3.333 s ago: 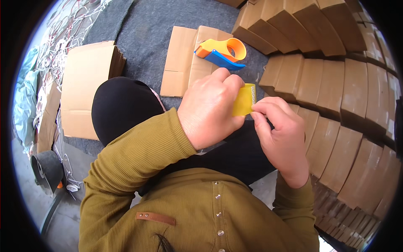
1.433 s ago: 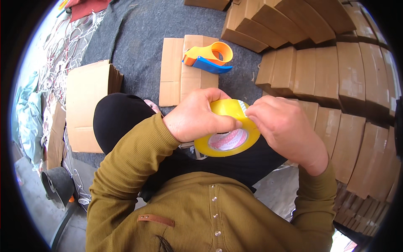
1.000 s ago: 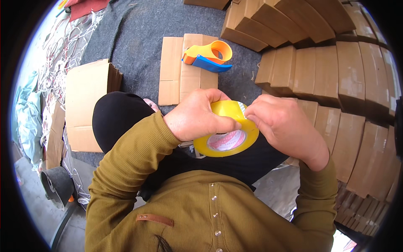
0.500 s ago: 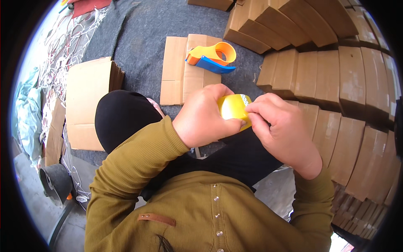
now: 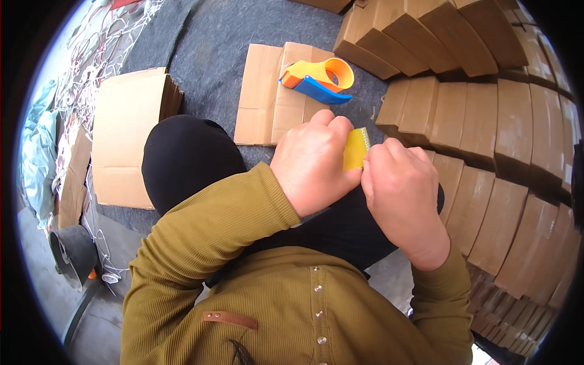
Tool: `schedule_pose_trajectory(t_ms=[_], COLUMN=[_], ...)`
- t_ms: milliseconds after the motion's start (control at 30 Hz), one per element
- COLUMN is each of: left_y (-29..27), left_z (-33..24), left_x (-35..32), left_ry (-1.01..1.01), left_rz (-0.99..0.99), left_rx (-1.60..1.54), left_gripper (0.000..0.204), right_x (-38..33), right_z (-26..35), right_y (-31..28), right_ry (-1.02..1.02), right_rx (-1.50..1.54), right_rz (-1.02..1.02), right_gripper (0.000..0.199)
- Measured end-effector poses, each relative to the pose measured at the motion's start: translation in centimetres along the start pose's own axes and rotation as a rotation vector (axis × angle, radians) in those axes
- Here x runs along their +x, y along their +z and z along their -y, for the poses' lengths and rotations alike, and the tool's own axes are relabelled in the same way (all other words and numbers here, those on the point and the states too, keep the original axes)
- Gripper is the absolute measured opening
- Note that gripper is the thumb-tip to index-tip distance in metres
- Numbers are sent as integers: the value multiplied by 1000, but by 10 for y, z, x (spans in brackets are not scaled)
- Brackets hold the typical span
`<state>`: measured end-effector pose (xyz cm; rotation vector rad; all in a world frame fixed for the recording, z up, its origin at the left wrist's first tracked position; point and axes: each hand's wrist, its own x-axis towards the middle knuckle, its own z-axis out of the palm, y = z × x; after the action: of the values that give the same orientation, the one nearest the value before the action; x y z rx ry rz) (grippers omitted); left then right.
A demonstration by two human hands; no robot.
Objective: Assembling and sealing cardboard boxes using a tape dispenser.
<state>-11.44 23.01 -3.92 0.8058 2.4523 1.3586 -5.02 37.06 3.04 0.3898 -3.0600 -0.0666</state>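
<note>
My left hand (image 5: 316, 161) is closed around a yellow roll of tape (image 5: 355, 148), of which only one edge shows between my hands. My right hand (image 5: 401, 191) presses its fingertips against that roll's edge from the right. Both hands are held above my lap, over black trousers (image 5: 182, 158). An orange and blue tape dispenser (image 5: 317, 79) lies on a flattened cardboard sheet (image 5: 261, 97) just beyond my hands.
Rows of folded brown cardboard boxes (image 5: 486, 121) are stacked along the right and far side. A stack of flat cardboard (image 5: 125, 134) lies at the left on grey felt (image 5: 213, 42). White cords (image 5: 79, 73) tangle at the far left, near a black bucket (image 5: 70, 255).
The tape roll was face-on and showing its hole a second ago; now it is turned edge-on and mostly hidden in my left hand. My view shifted slightly.
</note>
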Motion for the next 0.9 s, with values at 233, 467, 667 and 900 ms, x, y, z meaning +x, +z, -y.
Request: schedule_pose_trajectory(t_ms=[233,467,667,900], left_y=[-1,-4,-3,-6], left_z=[5,5,10,10], left_x=[0,3,4,5], left_ry=[40,63,123,138], left_rz=[2,111,150,206], left_rx=[-23,-83,-170,-207], left_gripper=[44,43,42,44], right_x=[2,3,6,6], right_z=[-12,-31,-39,-48], right_y=[0,-6,-11,-12], right_ry=[-81,-29,73,248], right_rx=[57,364,627,925], right_rz=[50,204,355,498], right_gripper=[17,13,7,7])
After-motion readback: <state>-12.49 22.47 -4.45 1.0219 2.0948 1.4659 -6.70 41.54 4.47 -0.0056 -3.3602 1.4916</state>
